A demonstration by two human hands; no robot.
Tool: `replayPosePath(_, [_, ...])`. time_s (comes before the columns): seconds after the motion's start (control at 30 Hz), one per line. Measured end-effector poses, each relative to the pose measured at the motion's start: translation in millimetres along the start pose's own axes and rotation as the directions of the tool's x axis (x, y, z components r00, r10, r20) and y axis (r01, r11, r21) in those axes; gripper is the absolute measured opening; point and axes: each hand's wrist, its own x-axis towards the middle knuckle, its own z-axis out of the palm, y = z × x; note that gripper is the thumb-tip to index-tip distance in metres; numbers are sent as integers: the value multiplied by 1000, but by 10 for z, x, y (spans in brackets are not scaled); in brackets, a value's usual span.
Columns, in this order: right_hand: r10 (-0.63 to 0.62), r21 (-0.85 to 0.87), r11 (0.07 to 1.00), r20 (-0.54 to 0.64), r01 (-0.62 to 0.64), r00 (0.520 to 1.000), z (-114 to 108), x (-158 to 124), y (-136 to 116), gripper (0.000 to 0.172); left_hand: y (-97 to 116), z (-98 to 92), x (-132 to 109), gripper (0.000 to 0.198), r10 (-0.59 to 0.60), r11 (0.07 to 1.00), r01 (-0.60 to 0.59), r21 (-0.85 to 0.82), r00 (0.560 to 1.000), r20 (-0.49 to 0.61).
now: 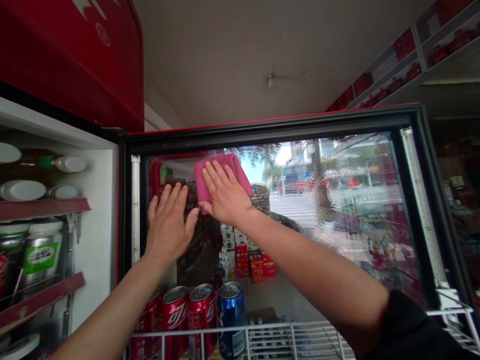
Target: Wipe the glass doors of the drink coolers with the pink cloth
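Note:
My right hand [225, 192] presses a folded pink cloth [242, 175] against the inner glass [300, 200] of an open fridge door, fingers laid out over the cloth. Part of the cloth is hidden under the palm. To its left, my left hand [168, 220] is raised at the glass with its fingers spread and nothing in it; whether it touches the glass I cannot tell. Below the hands, red soda cans [201, 305] and a blue can [231, 320] stand in the white wire door rack [273, 330].
At the left is the fridge interior, with bottles [69, 164] and silver cans [42, 250] on shelves. The black door frame [262, 131] surrounds the glass, with light strips [423, 200] at its sides. Wall shelves [390, 70] with red goods run along the upper right.

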Motion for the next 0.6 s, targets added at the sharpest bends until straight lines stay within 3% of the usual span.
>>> replayPosePath(0.17, [46, -55, 997, 1, -45, 999, -118, -411, 486, 93, 246, 73, 33, 74, -3, 1000, 4, -28, 999, 32])
replayPosePath(0.33, [177, -65, 982, 6, -176, 984, -266, -830, 857, 90, 317, 65, 10, 77, -6, 999, 8, -31, 997, 79])
replayPosePath(0.4, [257, -49, 965, -11, -257, 966, -289, -879, 837, 91, 306, 46, -15, 77, -12, 1000, 14, -27, 996, 91])
replayPosePath(0.5, [342, -25, 939, -31, -343, 939, -258, -782, 586, 96, 299, 25, -50, 77, -5, 1000, 7, -18, 996, 92])
replayPosePath(0.6, [272, 0, 962, -36, -272, 962, -168, -592, 232, 97, 330, 24, -57, 77, 13, 1000, -12, -19, 997, 77])
